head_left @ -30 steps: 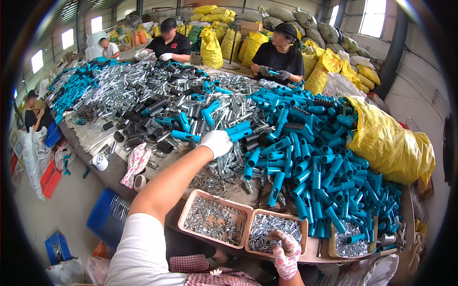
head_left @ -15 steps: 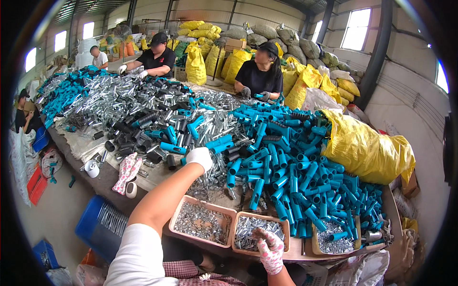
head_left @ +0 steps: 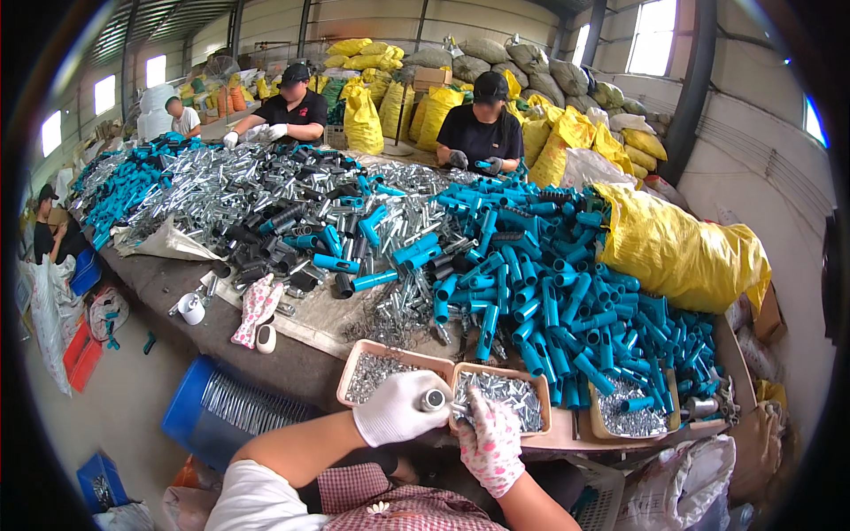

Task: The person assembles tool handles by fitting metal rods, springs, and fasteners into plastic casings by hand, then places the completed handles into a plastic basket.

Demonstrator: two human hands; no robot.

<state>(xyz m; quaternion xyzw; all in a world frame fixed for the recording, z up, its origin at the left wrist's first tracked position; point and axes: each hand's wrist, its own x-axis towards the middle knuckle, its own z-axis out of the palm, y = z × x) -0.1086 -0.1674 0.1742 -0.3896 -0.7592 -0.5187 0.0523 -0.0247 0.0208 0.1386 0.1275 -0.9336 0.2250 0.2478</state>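
Note:
My left hand (head_left: 400, 411), in a white glove, is closed around a metal tube (head_left: 433, 400) whose round end points toward me. Close beside it, my right hand (head_left: 492, 447), in a pink-spotted white glove, has thumb and fingers pinched near the tube's end; a small metal piece seems to be between them, too small to name. Just beyond the hands are a tan tray (head_left: 548, 409) of small metal pins and, to its left, another tray (head_left: 342, 389) of tiny metal parts, partly hidden by my left hand.
A heap of teal tubes (head_left: 531, 301) covers the table's right side, beside a yellow sack (head_left: 682, 252). Metal and black parts (head_left: 266, 203) pile up at left. A blue crate (head_left: 190, 403) of metal rods stands at lower left. Co-workers (head_left: 478, 133) sit across the table.
My left hand has come back from the pile toward me and now shows a metal tube. My right hand has lifted slightly from the pin tray and moved beside it. The view has shifted.

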